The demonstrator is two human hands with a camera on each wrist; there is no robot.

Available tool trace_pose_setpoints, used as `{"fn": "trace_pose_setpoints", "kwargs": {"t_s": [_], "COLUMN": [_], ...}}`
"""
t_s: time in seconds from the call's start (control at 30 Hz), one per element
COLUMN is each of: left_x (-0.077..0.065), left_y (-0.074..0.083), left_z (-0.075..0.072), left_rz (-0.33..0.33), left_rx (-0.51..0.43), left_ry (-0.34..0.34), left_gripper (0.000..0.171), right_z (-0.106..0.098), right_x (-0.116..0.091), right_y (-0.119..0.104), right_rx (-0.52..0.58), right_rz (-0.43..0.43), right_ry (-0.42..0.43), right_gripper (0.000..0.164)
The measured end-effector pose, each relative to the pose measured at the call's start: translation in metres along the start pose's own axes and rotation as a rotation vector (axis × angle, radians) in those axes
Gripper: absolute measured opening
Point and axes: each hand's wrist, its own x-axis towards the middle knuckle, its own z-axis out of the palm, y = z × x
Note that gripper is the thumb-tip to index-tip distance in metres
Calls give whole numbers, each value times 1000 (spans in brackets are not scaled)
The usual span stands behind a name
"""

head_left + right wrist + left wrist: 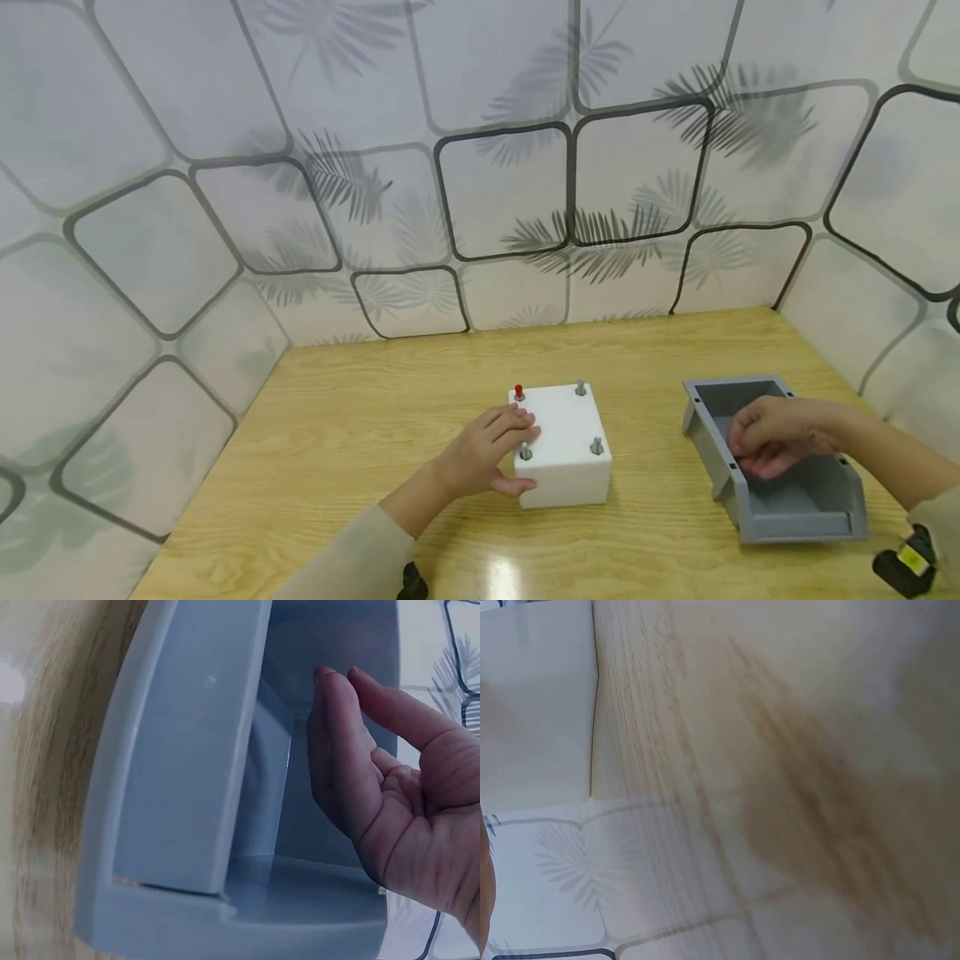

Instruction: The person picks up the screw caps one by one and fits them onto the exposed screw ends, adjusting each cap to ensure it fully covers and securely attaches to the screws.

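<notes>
A white block (564, 429) stands on the table, with a metal bolt (596, 446) upright at each top corner and a nut round its base. The back-left one has a red tip (518, 390). My left hand (491, 450) holds the block by its left side, fingers over the top and thumb at the front-left edge. In the left wrist view the block's white side (536, 712) shows at the left edge. Inside a grey bin (795, 527) on the right is my right hand (405, 787), fingers loosely bent, thumb tip close to the index fingertip, nothing visible between them.
The bin's near wall (180, 750) is low and its side walls rise higher. Light wood table (360, 400) lies under everything. Patterned wall covering (510, 192) closes off the back and both sides.
</notes>
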Motion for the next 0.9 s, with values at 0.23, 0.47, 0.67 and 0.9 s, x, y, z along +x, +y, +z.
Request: {"fn": "trace_pose_setpoints", "kwargs": {"t_s": [0.23,0.47,0.67,0.9], "left_x": [1,1,2,2], "left_y": [-1,0,1,1], "left_z": [0,-1,-2,-1], "left_rz": [5,-6,-1,0], "left_rx": [3,3,6,6], "left_ry": [3,-8,-9,-12], "left_gripper": [59,61,61,61], "right_z": [-5,-8,-11,-13], "right_x": [-1,-3,-7,-12], "right_y": [-2,-2,-1,-1], "right_rx": [39,49,63,73], "right_rz": [-16,-43,-87,-96], "right_ry": [28,33,13,34], "right_gripper": [7,8,9,10]}}
